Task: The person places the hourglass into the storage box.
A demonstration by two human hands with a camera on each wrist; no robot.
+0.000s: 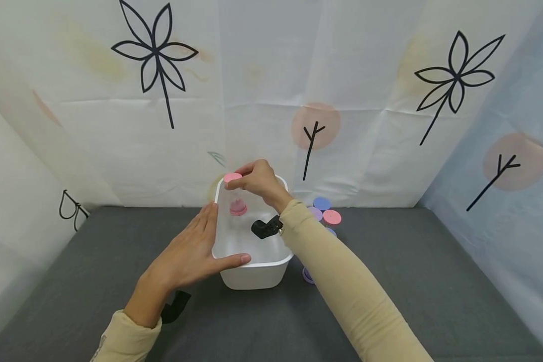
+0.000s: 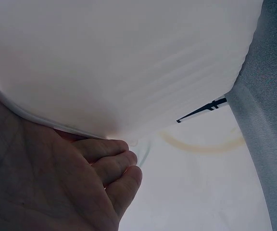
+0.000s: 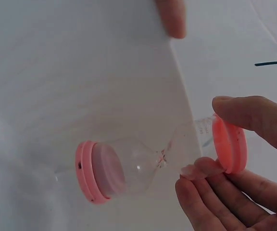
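A clear sand timer with pink end caps (image 1: pixel 233 177) is upright at the far left of a white plastic tub (image 1: pixel 253 277). My right hand (image 1: pixel 261 180) pinches its upper cap between thumb and fingers. In the right wrist view, pinkish sand lies in the bulb by the far cap of the sand timer (image 3: pixel 87 172), with some grains at the neck. My left hand (image 1: pixel 187 254) rests against the tub's left side, fingers extended and thumb over the front rim. The left wrist view shows its fingers (image 2: pixel 110 159) touching the tub's outer wall.
Right of the tub, partly behind my right sleeve, stand several more capped pieces: a blue cap (image 1: pixel 322 203), a pink cap (image 1: pixel 332 217) and a light purple cap (image 1: pixel 315 213). A purple ring-like piece (image 1: pixel 306 275) sits nearer. The dark grey table (image 1: pixel 389 281) meets a patterned cloth backdrop.
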